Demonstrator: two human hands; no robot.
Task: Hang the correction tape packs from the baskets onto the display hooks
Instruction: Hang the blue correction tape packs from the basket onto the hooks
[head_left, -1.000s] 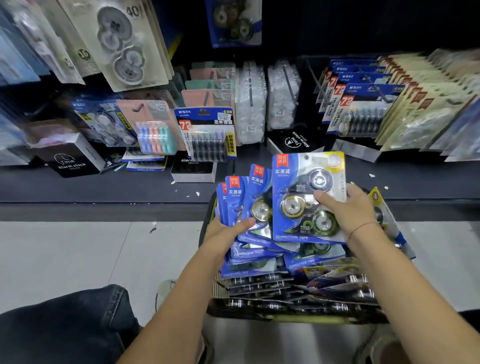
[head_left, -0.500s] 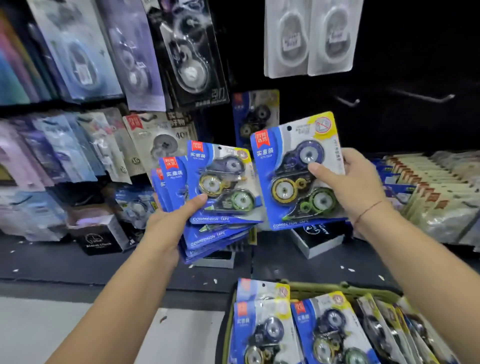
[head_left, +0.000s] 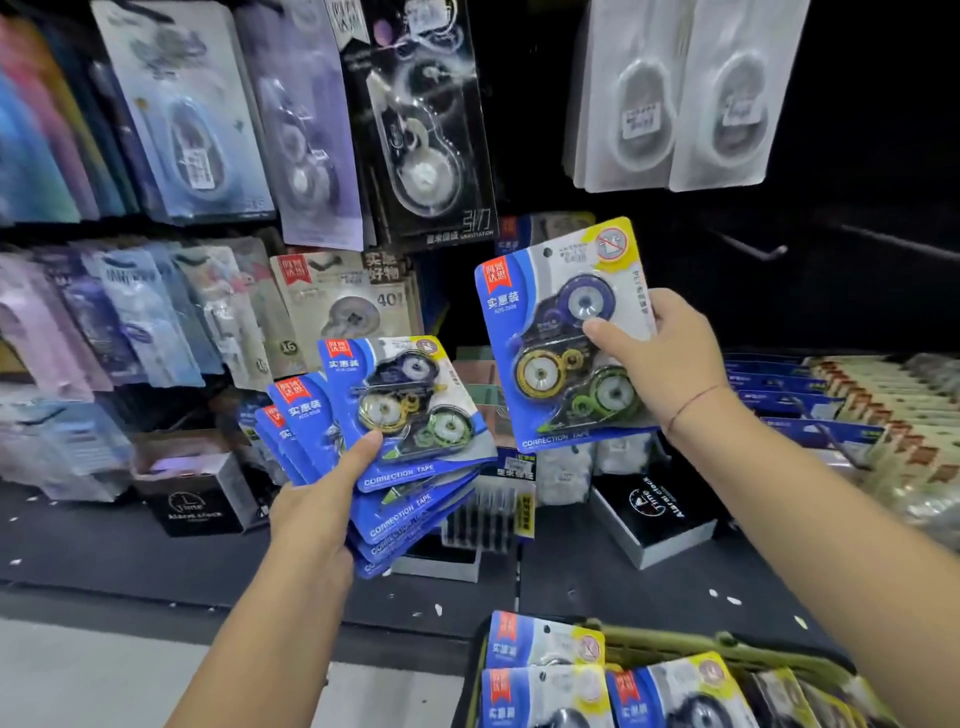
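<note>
Your right hand (head_left: 670, 364) pinches a single correction tape pack (head_left: 561, 332) by its right edge, thumb across the clear blister and fingers behind the card, holding it upright before the dark back panel, with a metal display hook (head_left: 753, 248) jutting out up and to its right. Your left hand (head_left: 322, 499) grips a fanned stack of the same blue packs (head_left: 395, 431) (thumb pressed on the top card's lower left corner), lower, to the left, and apart from the single pack. Nearest you at the bottom right, more packs (head_left: 540, 675) stand in a green basket (head_left: 675, 642), and a black alarm clock box (head_left: 654, 514) lies on the shelf beyond it.
</note>
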